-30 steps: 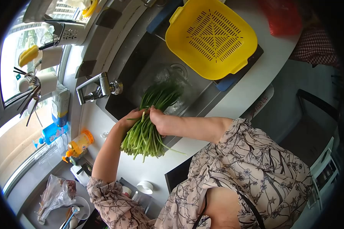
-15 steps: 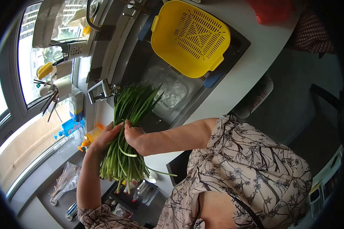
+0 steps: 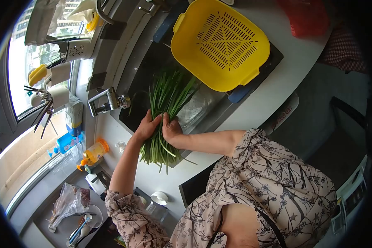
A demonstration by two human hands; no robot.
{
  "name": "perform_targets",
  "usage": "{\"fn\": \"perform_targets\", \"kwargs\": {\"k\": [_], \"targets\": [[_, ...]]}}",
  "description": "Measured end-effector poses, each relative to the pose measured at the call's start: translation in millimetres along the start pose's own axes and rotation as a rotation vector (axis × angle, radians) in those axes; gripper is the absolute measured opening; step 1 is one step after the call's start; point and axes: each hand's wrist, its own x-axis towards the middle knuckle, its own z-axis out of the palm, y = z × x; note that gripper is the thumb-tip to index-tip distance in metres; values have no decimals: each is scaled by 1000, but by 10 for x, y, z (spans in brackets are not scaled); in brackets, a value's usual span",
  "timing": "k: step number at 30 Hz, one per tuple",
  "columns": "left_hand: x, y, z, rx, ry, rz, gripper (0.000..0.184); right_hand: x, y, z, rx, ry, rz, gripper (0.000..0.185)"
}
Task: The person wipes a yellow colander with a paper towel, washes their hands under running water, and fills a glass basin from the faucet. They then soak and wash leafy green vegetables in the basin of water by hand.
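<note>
A large bunch of garlic chives (image 3: 171, 93) is gripped between both my hands, tilted with the green leaf tips over the dark sink (image 3: 138, 80). Its pale stem ends hang toward me over the sink's near edge and counter. My left hand (image 3: 146, 127) wraps the bunch from the left side. From the right, my right hand (image 3: 171, 131) is closed around it at about the same height, thumb close to the left hand. Beyond the leaves, something clear and shiny (image 3: 198, 107) lies in the sink; whether plastic or water, I cannot tell.
A yellow slotted basket (image 3: 190, 62) rests across the sink at the far right. The chrome faucet (image 3: 109, 102) juts from the left. Orange (image 3: 94, 153) and blue (image 3: 68, 142) pump bottles stand by the window. A red plastic bag (image 3: 308, 18) sits at the counter's far corner.
Both hands have carried the chives to the right and farther over the sink, away from my body. The camera view has shifted slightly too. My grip stays closed.
</note>
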Motion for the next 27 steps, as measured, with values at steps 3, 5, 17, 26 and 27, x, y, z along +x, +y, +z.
{"fn": "perform_targets", "kwargs": {"k": [3, 5, 17, 26, 27], "targets": [[638, -546, 330, 51, 18, 10, 68, 468, 242, -36, -194, 100, 140, 69], [867, -648, 519, 54, 29, -5, 72, 602, 196, -161, -243, 102, 234, 68], [1394, -672, 1120, 212, 42, -141, 79, 1317, 555, -393, -698, 49, 219, 67], [1511, -843, 843, 138, -16, -60, 89, 1537, 573, -604, -528, -282, 235, 58], [1445, -800, 773, 91, 1, -86, 89, 1287, 207, -633, -330, -287, 342, 59]]}}
